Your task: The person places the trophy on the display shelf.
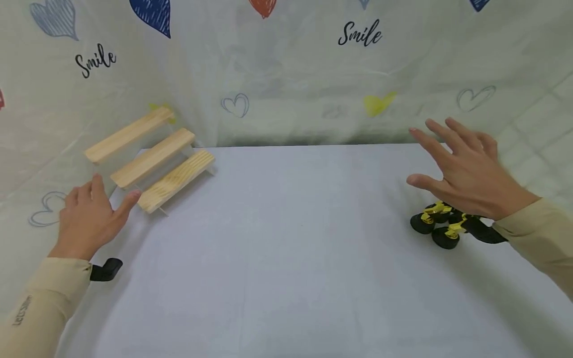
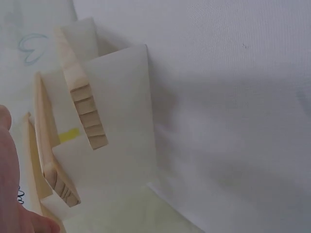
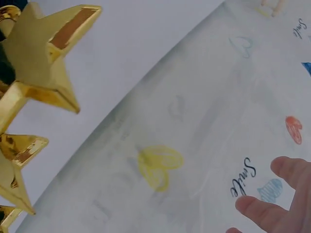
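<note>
A three-step display stand with pale wooden planks (image 1: 152, 158) and translucent side panels (image 2: 124, 97) stands at the table's left. Beside its near end is my left hand (image 1: 89, 214), fingers extended and thumb spread, overlapping the lowest plank's corner in the head view. Over on the right, my right hand (image 1: 467, 171) hovers with fingers spread and nothing in them. Below it is a group of small trophies with black round bases (image 1: 445, 238), partly hidden by the hand and wrist. Close up in the right wrist view, their tops are shiny gold stars (image 3: 36, 53).
A white cloth covers the table (image 1: 286, 248). Behind it hangs a pale curtain (image 1: 295, 64) printed with hearts and "Smile". A black wrist mount (image 1: 106, 270) juts from the left sleeve.
</note>
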`<action>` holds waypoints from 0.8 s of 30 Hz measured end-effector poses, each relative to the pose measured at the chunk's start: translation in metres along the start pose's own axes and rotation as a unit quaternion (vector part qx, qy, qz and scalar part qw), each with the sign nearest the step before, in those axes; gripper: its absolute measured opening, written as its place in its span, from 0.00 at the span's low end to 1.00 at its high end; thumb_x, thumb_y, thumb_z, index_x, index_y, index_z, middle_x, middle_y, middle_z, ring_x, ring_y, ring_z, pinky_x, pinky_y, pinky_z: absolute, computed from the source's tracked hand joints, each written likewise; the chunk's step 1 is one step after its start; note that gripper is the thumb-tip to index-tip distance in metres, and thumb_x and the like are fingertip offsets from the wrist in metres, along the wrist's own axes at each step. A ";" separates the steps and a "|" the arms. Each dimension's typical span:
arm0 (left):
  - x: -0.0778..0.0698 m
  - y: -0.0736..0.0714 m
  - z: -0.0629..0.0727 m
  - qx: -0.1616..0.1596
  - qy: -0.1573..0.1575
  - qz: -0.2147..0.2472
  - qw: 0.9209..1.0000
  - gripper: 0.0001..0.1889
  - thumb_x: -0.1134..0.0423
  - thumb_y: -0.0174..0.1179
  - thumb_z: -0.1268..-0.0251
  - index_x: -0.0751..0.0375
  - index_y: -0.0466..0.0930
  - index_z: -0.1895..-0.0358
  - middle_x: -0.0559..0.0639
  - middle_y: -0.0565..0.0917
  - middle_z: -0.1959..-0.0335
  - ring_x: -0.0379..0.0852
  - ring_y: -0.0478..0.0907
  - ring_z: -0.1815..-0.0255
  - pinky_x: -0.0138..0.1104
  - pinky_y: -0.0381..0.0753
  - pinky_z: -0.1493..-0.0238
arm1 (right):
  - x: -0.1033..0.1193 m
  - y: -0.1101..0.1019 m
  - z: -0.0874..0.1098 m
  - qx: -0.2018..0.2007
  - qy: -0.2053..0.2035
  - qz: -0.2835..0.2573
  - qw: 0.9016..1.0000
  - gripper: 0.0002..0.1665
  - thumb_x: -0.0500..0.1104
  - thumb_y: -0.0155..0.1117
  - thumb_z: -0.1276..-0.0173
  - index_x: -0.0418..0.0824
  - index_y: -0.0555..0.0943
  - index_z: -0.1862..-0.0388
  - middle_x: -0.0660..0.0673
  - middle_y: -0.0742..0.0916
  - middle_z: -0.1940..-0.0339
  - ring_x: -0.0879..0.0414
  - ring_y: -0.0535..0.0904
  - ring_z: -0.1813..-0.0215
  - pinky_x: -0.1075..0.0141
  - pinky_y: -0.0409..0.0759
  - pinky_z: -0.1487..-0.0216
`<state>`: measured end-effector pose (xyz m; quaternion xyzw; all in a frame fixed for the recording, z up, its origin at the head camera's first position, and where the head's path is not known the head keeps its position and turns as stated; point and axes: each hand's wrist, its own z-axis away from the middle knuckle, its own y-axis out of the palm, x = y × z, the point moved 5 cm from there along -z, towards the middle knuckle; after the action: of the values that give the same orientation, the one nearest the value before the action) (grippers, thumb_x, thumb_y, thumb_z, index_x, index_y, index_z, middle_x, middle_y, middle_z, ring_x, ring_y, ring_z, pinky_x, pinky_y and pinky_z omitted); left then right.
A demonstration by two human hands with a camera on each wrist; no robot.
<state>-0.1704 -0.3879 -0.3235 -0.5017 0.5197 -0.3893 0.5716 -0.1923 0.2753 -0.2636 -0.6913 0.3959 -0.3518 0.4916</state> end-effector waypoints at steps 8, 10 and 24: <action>0.004 0.006 -0.008 0.004 -0.021 0.009 1.000 0.59 0.24 0.34 0.26 0.81 0.37 0.21 0.90 0.50 0.26 0.88 0.45 0.25 0.79 0.52 0.39 | 0.016 0.006 -0.022 0.002 -0.018 -0.013 1.000 0.48 0.70 0.55 0.25 0.56 0.54 0.15 0.34 0.61 0.16 0.30 0.46 0.14 0.25 0.46 0.30; 0.004 0.007 -0.010 0.004 -0.024 0.012 1.000 0.59 0.24 0.34 0.26 0.82 0.39 0.21 0.90 0.52 0.27 0.89 0.47 0.26 0.79 0.52 0.41 | 0.020 0.007 -0.025 0.009 -0.019 -0.011 1.000 0.48 0.70 0.56 0.25 0.56 0.53 0.15 0.34 0.61 0.16 0.31 0.46 0.14 0.25 0.46 0.29; 0.006 0.014 -0.021 -0.060 -0.011 0.001 0.998 0.56 0.24 0.36 0.26 0.88 0.60 0.38 0.89 0.68 0.45 0.87 0.62 0.43 0.69 0.59 0.51 | 0.038 0.022 -0.049 0.030 -0.035 -0.012 0.999 0.51 0.73 0.55 0.27 0.54 0.54 0.15 0.34 0.64 0.17 0.31 0.51 0.15 0.26 0.47 0.27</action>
<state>-0.1916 -0.3943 -0.3379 -0.5386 0.5363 -0.3516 0.5464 -0.2232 0.2166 -0.2681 -0.6929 0.3595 -0.3447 0.5214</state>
